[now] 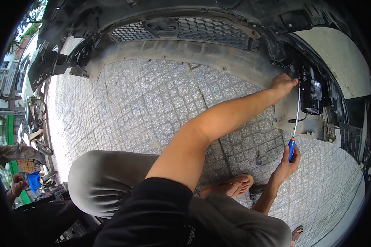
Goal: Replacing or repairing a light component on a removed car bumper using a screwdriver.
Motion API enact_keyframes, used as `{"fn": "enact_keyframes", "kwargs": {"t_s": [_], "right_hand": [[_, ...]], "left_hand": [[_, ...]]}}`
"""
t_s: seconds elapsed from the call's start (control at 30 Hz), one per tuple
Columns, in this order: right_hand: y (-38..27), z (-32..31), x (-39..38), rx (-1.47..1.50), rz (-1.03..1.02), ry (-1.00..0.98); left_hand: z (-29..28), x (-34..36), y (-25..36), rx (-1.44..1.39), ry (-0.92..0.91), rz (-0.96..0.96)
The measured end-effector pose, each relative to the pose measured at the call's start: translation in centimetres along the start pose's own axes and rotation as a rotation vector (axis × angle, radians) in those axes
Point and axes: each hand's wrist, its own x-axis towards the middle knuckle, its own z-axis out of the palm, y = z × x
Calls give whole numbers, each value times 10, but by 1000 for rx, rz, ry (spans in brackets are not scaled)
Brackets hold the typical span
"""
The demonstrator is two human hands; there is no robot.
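Note:
My right hand (285, 165) is closed around the blue handle of a screwdriver (292, 149), held upright in the picture. Its long, pale shaft runs up beside a black fixture with a finned lamp body (316, 91), mounted inside a dark car bumper (230, 61). With my left arm stretched across the middle, my left hand (283, 84) reaches the fixture's bracket. Its fingers are pinched together at the shaft's far end; what lies between them is too small to make out. A short black cable with a plug (293, 121) hangs below the lamp.
The bumper curves across the top, with a honeycomb grille (212, 33). Patterned paving (152, 107) lies beneath. A small bluish object (258, 160) stands near my sandalled foot (239, 185). Another person's hand (17, 185) shows at far left, with parked motorbikes (37, 136) behind.

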Motion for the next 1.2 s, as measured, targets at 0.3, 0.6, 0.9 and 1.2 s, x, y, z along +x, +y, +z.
{"fn": "enact_keyframes", "kwargs": {"t_s": [0.3,0.6,0.9,1.2], "right_hand": [[33,-21,7,5,-5,13],[23,-24,11,-258,20,51],[28,-18,13,-210,3,-28],[28,-32,16,-262,4,17]], "left_hand": [[-317,-228,66,1302,-631,-336],[-576,-450,-130,145,1156,-638],[-616,-495,-224,694,1249,-723],[-712,-422,-200,750,1245,-524]]}}
